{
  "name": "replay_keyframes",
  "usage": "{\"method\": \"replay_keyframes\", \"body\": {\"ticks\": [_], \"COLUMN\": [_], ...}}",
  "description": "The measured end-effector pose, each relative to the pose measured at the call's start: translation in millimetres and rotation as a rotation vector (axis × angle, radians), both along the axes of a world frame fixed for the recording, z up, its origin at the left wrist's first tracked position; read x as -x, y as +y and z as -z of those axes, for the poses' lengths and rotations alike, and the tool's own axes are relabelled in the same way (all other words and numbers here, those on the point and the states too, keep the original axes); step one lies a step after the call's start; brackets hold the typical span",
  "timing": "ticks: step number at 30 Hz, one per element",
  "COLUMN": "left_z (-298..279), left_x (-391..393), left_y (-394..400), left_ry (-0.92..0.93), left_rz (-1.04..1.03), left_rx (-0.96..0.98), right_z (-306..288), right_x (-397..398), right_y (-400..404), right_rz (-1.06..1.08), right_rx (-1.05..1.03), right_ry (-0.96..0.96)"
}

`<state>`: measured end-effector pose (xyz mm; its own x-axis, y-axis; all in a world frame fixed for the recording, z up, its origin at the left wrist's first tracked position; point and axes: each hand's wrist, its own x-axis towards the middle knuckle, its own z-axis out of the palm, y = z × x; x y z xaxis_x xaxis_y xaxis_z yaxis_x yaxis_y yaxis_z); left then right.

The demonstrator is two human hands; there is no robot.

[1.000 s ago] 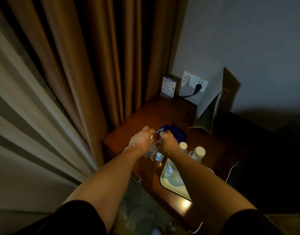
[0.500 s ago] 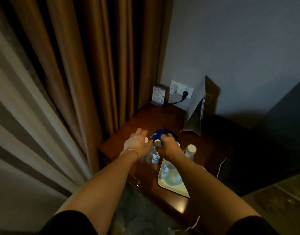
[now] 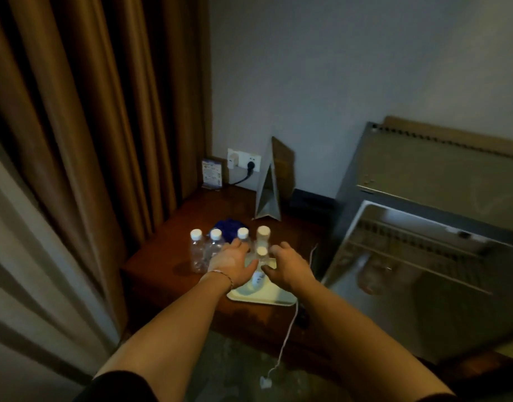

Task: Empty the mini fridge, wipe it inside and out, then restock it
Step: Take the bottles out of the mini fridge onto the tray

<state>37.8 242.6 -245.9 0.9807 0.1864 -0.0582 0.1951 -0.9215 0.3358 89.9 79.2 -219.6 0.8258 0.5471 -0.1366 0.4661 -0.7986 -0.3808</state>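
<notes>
While grey mini fridge (image 3: 441, 216) at right stands door-open, your left hand (image 3: 230, 264) and right hand (image 3: 287, 266), fingers spread, grasp nothing over white-capped clear plastic bottles (image 3: 204, 250) on brown wooden table (image 3: 162, 265). Emptying looks done; blue cloth (image 3: 226, 226) far behind bottles. Wiping, restocking left.

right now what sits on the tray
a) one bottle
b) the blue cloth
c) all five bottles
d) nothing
a: one bottle stands on the tray between the open hands; the other four bottles stand on the wooden table beyond it.
</notes>
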Motion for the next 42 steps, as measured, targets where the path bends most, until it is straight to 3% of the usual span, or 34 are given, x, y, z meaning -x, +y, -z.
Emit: {"method": "replay_keyframes", "body": {"ticks": [5,11,16,30,42], "left_z": [-9,-6,-23,-20,0], "left_x": [4,9,7,-47,-89], "left_y": [-97,-210,-271,-278,-283], "left_ry": [-0.026,0.086,0.062,0.090,-0.179], "left_rz": [0.118,0.188,0.237,0.233,0.174], "left_rx": [-0.041,-0.020,-0.048,-0.041,0.050], "right_z": [-5,0,-11,-4,54], "right_x": [13,41,46,7,-65], "right_y": [-105,-245,-307,-304,-288], "right_rz": [0.099,0.283,0.382,0.506,0.426], "right_rx": [0.050,0.120,0.096,0.053,-0.082], "right_ry": [0.007,-0.039,-0.061,-0.114,-0.105]}}
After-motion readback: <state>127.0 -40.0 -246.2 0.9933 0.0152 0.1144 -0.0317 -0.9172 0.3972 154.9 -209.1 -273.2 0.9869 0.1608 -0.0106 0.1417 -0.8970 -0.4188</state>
